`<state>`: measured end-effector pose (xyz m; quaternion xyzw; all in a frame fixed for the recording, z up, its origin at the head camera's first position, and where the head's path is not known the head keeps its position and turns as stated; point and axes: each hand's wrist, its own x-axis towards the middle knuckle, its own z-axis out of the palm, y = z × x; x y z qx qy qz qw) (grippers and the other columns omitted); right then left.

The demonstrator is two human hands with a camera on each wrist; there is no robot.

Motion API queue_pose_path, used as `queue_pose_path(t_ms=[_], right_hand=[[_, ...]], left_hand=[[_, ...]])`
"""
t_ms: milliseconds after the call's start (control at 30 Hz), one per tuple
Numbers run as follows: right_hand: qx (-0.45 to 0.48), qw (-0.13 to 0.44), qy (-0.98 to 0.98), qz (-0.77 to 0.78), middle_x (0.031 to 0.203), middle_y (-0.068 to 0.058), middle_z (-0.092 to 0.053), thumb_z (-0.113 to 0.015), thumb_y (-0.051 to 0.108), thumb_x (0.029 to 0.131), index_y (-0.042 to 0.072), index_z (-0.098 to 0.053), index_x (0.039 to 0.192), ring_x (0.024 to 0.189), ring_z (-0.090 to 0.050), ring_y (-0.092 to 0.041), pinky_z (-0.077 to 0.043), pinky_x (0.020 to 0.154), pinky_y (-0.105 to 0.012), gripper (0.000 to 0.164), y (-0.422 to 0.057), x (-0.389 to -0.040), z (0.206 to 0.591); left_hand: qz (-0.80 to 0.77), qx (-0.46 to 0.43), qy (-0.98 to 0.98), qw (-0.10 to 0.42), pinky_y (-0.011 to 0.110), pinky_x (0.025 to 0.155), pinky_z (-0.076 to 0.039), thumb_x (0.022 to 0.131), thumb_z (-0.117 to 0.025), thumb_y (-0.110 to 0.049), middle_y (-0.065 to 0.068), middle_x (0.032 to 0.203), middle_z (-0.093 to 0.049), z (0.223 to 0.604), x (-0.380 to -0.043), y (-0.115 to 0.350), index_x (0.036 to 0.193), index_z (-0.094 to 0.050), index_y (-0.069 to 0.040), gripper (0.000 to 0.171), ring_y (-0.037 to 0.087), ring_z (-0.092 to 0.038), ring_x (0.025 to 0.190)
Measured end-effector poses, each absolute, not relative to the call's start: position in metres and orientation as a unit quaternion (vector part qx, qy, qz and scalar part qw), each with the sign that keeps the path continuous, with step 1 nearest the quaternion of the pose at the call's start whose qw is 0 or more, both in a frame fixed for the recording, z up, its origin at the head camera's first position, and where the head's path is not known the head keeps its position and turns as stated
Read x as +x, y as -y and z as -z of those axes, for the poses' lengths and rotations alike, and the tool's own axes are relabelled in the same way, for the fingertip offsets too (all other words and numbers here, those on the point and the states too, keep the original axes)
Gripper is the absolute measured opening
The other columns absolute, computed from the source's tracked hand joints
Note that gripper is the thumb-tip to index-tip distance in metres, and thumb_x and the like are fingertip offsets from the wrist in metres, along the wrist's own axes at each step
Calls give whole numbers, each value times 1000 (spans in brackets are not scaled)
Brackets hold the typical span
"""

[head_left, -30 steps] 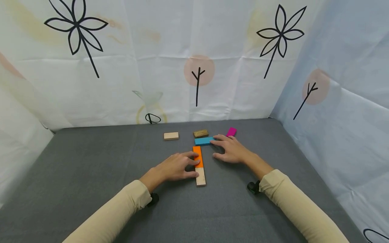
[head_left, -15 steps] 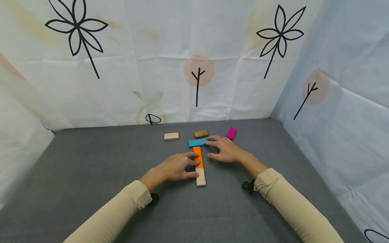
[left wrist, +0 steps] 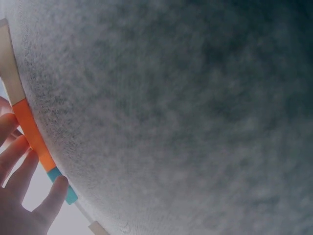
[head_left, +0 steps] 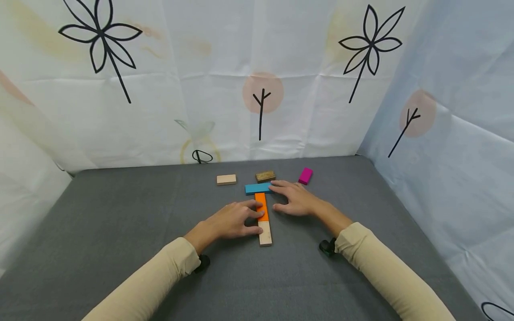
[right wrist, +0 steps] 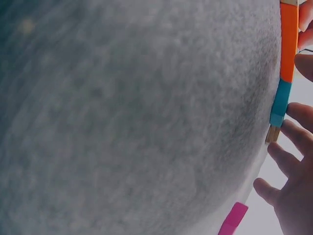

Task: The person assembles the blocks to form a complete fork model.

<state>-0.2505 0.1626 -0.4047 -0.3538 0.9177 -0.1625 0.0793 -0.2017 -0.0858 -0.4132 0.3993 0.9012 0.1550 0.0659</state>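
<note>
An orange block (head_left: 262, 206) and a pale wooden block (head_left: 265, 236) lie end to end in a line running away from me. My left hand (head_left: 233, 220) rests beside them, fingertips on the orange block and thumb at the pale one. Across the far end of the orange block lies a blue block (head_left: 256, 189), forming a T. The right hand (head_left: 295, 199) has its fingertips at the blue block's right end, fingers extended and spread. In the right wrist view, the blue block (right wrist: 280, 103) meets the orange block (right wrist: 289, 44) near those fingertips.
Just behind the blue block lies a dark brown wooden block (head_left: 265, 176). Another pale block (head_left: 226, 179) sits at the back left, and a magenta block (head_left: 306, 175) lies beyond the right hand. A white patterned cloth (head_left: 225, 89) stands behind the grey table (head_left: 120, 232).
The right hand has moved left, and the blue block has slid left with it until it lies across the orange block's far end. The left hand has stayed in place.
</note>
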Motion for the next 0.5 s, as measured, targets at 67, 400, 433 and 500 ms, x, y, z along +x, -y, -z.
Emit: queue_pose_path(t_ms=[67, 400, 433, 500], right_hand=[[-356, 84, -916, 162, 157, -18, -35, -59, 33, 98, 3, -43, 151, 143, -35, -36, -25, 111, -62, 63, -160, -251, 405], [-358, 91, -916, 157, 158, -17, -33, -59, 35, 98, 4, -41, 152, 143, -34, -36, -23, 112, -63, 64, -155, -251, 405], [-358, 89, -917, 153, 158, -17, -34, -59, 35, 98, 5, -41, 152, 143, -34, -36, -24, 112, -63, 64, -155, -250, 405], [-357, 86, -919, 144, 158, -16, -34, -59, 36, 98, 6, -41, 152, 144, -33, -35, -23, 112, -63, 64, -155, -250, 405]], left_hand=[[-156, 401, -901, 66, 47, 99, -48, 95, -65, -45, 10, 146, -51, 414, -202, 86, 135, -63, -10, 54, 28, -60, 121], [-159, 401, -900, 64, 46, 98, -49, 95, -66, -44, 10, 146, -51, 414, -202, 87, 135, -63, -10, 53, 28, -61, 120], [-159, 402, -899, 63, 46, 98, -49, 95, -66, -44, 11, 146, -51, 414, -202, 87, 135, -63, -10, 53, 28, -61, 120], [-157, 401, -900, 65, 45, 98, -49, 95, -66, -44, 10, 147, -50, 414, -202, 86, 136, -63, -10, 53, 27, -60, 120]])
